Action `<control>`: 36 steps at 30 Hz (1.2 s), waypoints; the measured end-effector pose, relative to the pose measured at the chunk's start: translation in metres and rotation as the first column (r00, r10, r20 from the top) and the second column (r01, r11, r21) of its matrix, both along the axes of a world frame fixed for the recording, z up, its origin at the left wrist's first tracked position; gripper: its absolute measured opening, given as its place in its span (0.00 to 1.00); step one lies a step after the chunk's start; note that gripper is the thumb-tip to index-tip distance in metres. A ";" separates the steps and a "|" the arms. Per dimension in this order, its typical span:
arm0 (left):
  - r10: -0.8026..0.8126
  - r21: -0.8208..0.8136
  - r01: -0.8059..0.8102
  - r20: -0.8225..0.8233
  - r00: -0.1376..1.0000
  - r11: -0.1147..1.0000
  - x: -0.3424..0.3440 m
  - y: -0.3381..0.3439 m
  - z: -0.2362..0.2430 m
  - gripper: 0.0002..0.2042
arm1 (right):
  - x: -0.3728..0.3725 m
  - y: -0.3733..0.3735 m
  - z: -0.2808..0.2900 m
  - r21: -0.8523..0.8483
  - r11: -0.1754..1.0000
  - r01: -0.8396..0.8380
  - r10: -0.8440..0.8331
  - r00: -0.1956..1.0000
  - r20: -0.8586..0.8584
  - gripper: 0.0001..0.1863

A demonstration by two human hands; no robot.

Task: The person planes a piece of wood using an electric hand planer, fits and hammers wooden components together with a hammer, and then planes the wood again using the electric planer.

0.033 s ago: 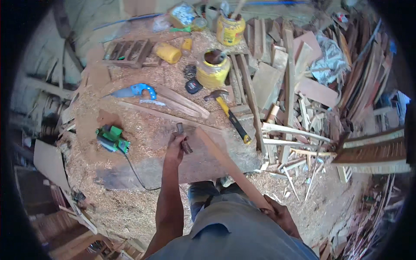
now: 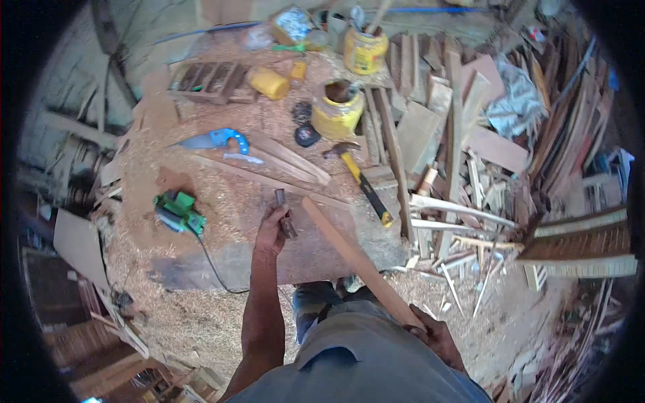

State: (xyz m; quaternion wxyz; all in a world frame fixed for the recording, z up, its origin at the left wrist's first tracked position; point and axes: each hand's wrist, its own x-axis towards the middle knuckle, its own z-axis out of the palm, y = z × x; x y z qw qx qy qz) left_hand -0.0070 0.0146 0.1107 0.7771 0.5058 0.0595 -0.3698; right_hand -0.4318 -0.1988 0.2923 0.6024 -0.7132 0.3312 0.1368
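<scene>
My left hand (image 2: 270, 228) is raised over the bench's front part, closed on a short dark piece (image 2: 289, 230) that I cannot make out clearly. My right hand (image 2: 437, 341) grips the lower end of a long flat wooden strip (image 2: 353, 255) low at my right side; its upper end is beside my left hand. A green power planer (image 2: 178, 209) with a cord lies on the bench (image 2: 181, 269) to the left. Beyond my hands are a blue-handled saw (image 2: 215, 140), loose strips and a hammer (image 2: 363, 185) with a yellow and black handle.
Yellow tubs (image 2: 336, 117), a yellow jar, a wooden slatted piece (image 2: 208, 84) and a dark round item stand or lie farther back. Heaped boards and offcuts (image 2: 457, 221) crowd the right. A panel (image 2: 77, 248) leans at the left. Shavings cover the floor around the bench.
The view has shifted slightly, with the bench's far items a little more to the right in the picture. Both hands still hold the same things in much the same places.
</scene>
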 end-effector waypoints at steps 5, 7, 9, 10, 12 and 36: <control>0.152 -0.217 -0.147 0.004 0.988 0.965 0.004 0.020 0.089 0.11 | 0.024 -0.002 0.021 0.133 0.991 0.001 -0.005 0.999 0.033 0.32; 0.190 -0.249 -0.170 0.057 0.980 0.953 0.004 0.035 0.102 0.12 | 0.024 -0.003 0.009 0.140 0.989 -0.044 0.032 0.996 0.081 0.32; 0.218 -0.259 -0.179 0.131 0.967 0.949 0.003 0.047 0.115 0.12 | 0.026 -0.003 -0.006 0.088 0.994 -0.062 0.051 0.991 0.122 0.32; 0.230 -0.262 -0.189 0.136 0.964 0.946 0.001 0.051 0.122 0.12 | 0.026 -0.004 -0.010 0.085 0.994 -0.074 0.063 0.990 0.128 0.32; 0.257 -0.222 -0.226 0.125 0.958 0.949 -0.003 0.061 0.134 0.15 | 0.026 -0.006 -0.017 0.115 0.991 -0.068 0.059 0.995 0.076 0.30; 0.081 -0.010 -0.082 0.301 0.950 0.997 -0.028 0.148 0.173 0.18 | 0.031 0.025 -0.004 0.088 0.959 -0.270 0.237 0.932 0.273 0.27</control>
